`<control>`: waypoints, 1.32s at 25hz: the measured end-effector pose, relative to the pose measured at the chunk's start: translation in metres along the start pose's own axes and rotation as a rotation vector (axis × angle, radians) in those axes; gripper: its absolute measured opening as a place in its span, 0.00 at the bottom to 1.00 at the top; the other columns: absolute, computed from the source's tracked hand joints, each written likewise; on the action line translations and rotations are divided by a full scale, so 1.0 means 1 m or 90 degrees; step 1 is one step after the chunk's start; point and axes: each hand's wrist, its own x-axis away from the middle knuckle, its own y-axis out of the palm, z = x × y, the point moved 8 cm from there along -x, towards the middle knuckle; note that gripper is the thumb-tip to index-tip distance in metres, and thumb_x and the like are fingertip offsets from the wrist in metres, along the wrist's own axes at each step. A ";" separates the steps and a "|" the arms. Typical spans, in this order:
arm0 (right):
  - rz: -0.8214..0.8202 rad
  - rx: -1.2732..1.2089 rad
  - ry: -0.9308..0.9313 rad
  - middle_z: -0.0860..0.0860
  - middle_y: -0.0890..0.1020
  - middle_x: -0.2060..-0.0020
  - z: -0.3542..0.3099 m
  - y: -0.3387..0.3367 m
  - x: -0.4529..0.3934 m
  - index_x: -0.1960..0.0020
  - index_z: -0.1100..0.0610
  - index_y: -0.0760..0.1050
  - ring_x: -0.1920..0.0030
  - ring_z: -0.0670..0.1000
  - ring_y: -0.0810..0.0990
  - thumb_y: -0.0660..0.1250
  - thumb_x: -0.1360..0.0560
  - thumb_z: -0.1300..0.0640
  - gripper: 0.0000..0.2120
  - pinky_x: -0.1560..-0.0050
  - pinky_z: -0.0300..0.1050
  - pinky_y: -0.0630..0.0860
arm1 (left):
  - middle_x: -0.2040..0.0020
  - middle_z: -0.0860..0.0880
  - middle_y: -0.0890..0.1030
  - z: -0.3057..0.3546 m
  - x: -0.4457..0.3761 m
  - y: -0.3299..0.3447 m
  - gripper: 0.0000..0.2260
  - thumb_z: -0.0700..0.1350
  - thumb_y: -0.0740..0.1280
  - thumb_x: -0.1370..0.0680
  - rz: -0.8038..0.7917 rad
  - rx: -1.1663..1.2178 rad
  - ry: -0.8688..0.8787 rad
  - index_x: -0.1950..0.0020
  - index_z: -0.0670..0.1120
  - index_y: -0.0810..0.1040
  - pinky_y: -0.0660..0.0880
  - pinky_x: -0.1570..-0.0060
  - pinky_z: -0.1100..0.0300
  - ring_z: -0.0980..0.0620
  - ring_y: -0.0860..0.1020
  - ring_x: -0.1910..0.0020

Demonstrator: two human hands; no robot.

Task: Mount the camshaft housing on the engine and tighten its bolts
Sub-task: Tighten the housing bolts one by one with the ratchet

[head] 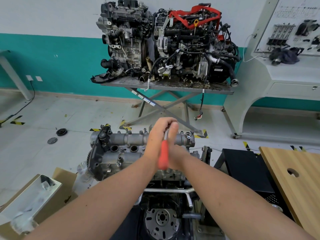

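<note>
Head view. The camshaft housing [138, 146] sits on top of the engine [155, 196], low in the centre of the frame, with the flywheel end of the engine facing the camera. Both forearms reach forward over it. The left hand [158, 135] and the right hand [174, 144] are pressed together around a tool with an orange-red handle [163, 156]; its metal shaft rises between the fingers. The grip of each hand is narrow, closed on the tool. Motion blur hides the tool tip and the bolt it meets.

Surface and room: the floor [60, 110] is pale tile with yellow-black hazard tape marks. A pulley [61, 132] and a dark disc [52, 140] lie on it, left of the engine. An open cardboard box [57, 186] stands at lower left. A wooden table [294, 174] edges in at the right, beside a black cabinet [245, 170]. Behind, two complete engines [164, 42] rest on a grey scissor-leg table [166, 86] against a white and teal wall [52, 54]. A white display console [285, 66] stands at far right.
</note>
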 end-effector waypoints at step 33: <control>-0.082 0.081 -0.141 0.52 0.76 0.61 -0.005 0.020 0.008 0.64 0.51 0.63 0.54 0.56 0.77 0.56 0.19 0.46 0.17 0.53 0.50 0.72 | 0.73 0.48 0.77 -0.020 -0.025 -0.004 0.02 0.39 0.57 0.24 -0.166 -0.054 -0.445 0.55 0.43 0.68 0.63 0.76 0.63 0.50 0.76 0.75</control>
